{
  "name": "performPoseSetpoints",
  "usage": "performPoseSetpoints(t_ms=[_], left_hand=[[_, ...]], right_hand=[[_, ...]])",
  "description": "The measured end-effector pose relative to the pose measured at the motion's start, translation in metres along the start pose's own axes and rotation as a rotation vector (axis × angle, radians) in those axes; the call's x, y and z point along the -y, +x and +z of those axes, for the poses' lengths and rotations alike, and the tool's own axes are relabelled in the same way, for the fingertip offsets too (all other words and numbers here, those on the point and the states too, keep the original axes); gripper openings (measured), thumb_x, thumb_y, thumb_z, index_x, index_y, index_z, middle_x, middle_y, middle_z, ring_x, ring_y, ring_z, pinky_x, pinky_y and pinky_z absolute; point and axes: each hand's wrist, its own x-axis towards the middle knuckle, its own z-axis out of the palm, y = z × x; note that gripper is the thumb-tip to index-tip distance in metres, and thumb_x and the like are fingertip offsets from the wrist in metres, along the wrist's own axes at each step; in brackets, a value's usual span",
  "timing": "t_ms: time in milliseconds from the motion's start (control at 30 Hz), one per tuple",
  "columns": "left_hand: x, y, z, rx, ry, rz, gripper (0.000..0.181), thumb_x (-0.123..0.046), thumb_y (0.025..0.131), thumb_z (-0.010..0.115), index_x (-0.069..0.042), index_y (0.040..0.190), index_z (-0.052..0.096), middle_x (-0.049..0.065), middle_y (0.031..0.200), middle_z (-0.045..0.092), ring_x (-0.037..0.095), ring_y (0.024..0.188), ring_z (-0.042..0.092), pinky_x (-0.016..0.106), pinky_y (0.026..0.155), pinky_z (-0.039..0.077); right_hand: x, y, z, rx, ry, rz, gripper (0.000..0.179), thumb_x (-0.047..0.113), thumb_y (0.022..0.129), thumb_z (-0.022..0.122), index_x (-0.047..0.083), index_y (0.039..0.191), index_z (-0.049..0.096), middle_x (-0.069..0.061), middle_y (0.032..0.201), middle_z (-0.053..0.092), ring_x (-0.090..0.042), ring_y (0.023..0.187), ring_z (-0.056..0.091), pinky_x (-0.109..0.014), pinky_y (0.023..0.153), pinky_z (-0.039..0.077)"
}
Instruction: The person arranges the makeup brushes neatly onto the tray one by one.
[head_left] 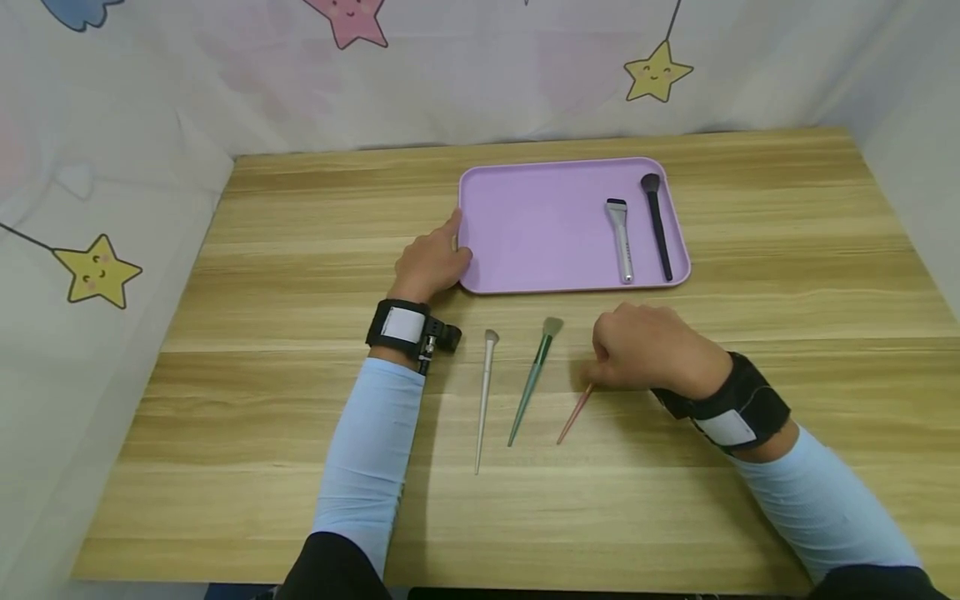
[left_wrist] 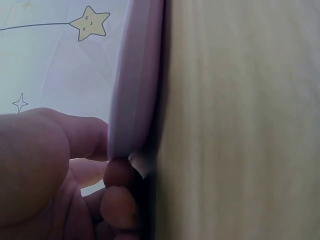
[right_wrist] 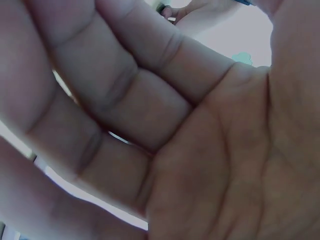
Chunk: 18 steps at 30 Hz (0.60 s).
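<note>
A lilac tray [head_left: 540, 225] lies at the back of the table, and my left hand [head_left: 429, 265] holds its left edge near the front corner. In the left wrist view my thumb lies against one side of the tray's edge [left_wrist: 131, 105], with fingertips at the other. My right hand [head_left: 645, 348], in front of the tray, pinches a makeup brush with a pink handle [head_left: 574, 415]; its head is hidden by the hand. To its left lie a green makeup brush [head_left: 535, 383] and a pale silvery makeup brush [head_left: 486, 400]. Curled fingers and the palm [right_wrist: 200, 150] fill the right wrist view.
On the tray's right side rest a flat silver brush [head_left: 621, 242] with a dark tip and a black makeup brush [head_left: 657, 227]. The wooden table [head_left: 262, 400] meets a cloth backdrop [head_left: 480, 92] printed with stars at the back and left.
</note>
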Motion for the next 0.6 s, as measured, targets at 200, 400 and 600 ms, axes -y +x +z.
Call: performPoseSetpoints(t_ms=[200,400,600], left_hand=[[0.0,0.001,0.0,0.007,0.004,-0.001,0.069,-0.035,0.091,0.041,-0.034,0.154,0.014,0.005,0.151,0.042,0.027,0.079,0.052,0.035,0.056,0.035],[0.0,0.001,-0.001,0.008,0.003,-0.002,0.069,-0.035,0.091,0.041,-0.034,0.154,0.013,0.005,0.151,0.041,0.028,0.081,0.053,0.035,0.057,0.036],[0.0,0.0,-0.002,0.014,0.007,-0.008,0.069,-0.035,0.091,0.041,-0.035,0.154,0.013,0.005,0.152,0.04,0.028,0.082,0.053,0.035,0.057,0.036]], right_hand=[[0.003,-0.001,0.001,0.019,-0.012,-0.006,0.038,0.043,0.076,0.071,0.019,0.051,0.053,0.005,0.057,0.049,-0.014,0.053,0.046,-0.03,0.043,0.034],[0.006,-0.002,0.005,0.013,-0.017,-0.029,0.038,0.044,0.073,0.072,0.02,0.051,0.054,0.005,0.058,0.053,-0.015,0.053,0.049,-0.031,0.043,0.034],[0.013,-0.002,0.008,0.008,-0.015,-0.022,0.04,0.046,0.072,0.073,0.019,0.05,0.052,0.004,0.057,0.051,-0.015,0.053,0.049,-0.033,0.042,0.035]])
